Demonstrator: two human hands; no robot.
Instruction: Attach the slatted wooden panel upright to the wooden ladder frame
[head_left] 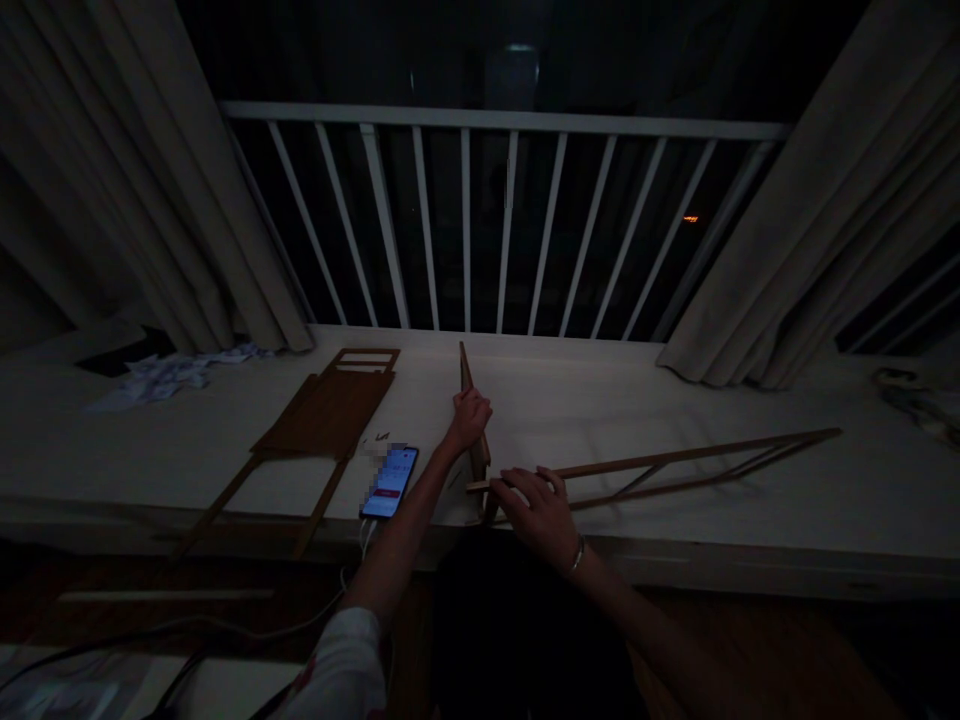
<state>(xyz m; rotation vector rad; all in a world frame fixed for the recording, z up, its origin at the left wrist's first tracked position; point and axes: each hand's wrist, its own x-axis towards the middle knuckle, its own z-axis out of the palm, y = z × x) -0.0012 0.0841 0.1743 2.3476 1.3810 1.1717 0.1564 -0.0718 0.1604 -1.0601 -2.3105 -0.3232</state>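
Observation:
My left hand is closed around a brown wooden panel that stands nearly edge-on to me. Below it, my right hand has its fingers curled over the near end of a long, narrow wooden frame. That frame stretches away to the right along the pale ledge, with a thin crosspiece between its two bars. Panel and frame end meet between my hands; whether they are joined there I cannot tell. To the left, a similar flat wooden piece, with a solid panel and open bars, lies partly over the ledge's front edge.
A lit phone with a white cable lies left of my forearm, small bits beside it. Crumpled papers sit at the far left. White railing and curtains border the pale ledge. The room is dim.

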